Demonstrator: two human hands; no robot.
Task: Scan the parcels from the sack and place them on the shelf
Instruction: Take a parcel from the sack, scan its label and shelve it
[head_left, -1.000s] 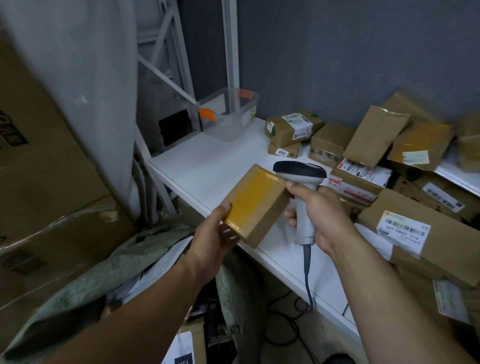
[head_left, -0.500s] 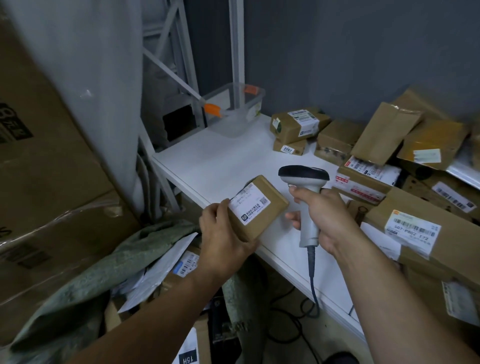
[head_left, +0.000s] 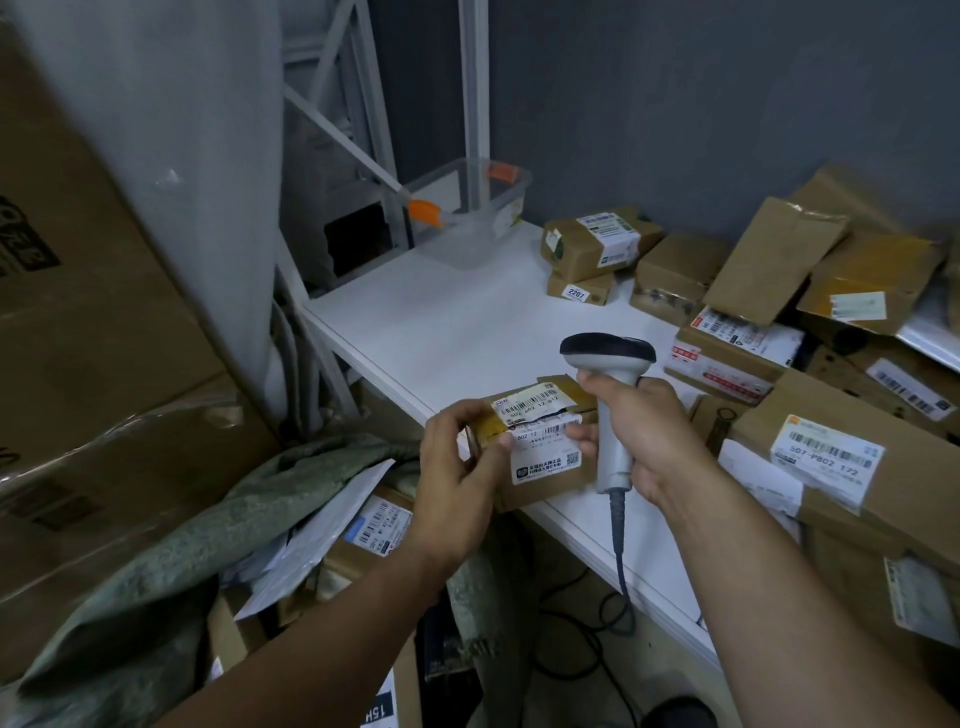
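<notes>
My left hand (head_left: 457, 467) grips a small brown cardboard parcel (head_left: 540, 447) over the front edge of the white shelf (head_left: 441, 322); its white barcode labels face up toward me. My right hand (head_left: 644, 431) grips the handle of a grey barcode scanner (head_left: 610, 364), whose dark head stands just above and behind the parcel. A right fingertip touches the parcel's label. The green woven sack (head_left: 156, 571) lies open at lower left with several labelled parcels and a white mailer inside.
Many brown parcels (head_left: 779, 322) are piled on the shelf's right half against the grey wall. A clear plastic tub (head_left: 467, 218) with orange clips stands at the shelf's back. Large cardboard boxes (head_left: 78, 338) wall off the left. The scanner cable (head_left: 621, 561) hangs below the shelf edge.
My left hand has turned the parcel from its yellow taped face to its labelled face and brought it close under the scanner. The right hand with the scanner stayed nearly in place.
</notes>
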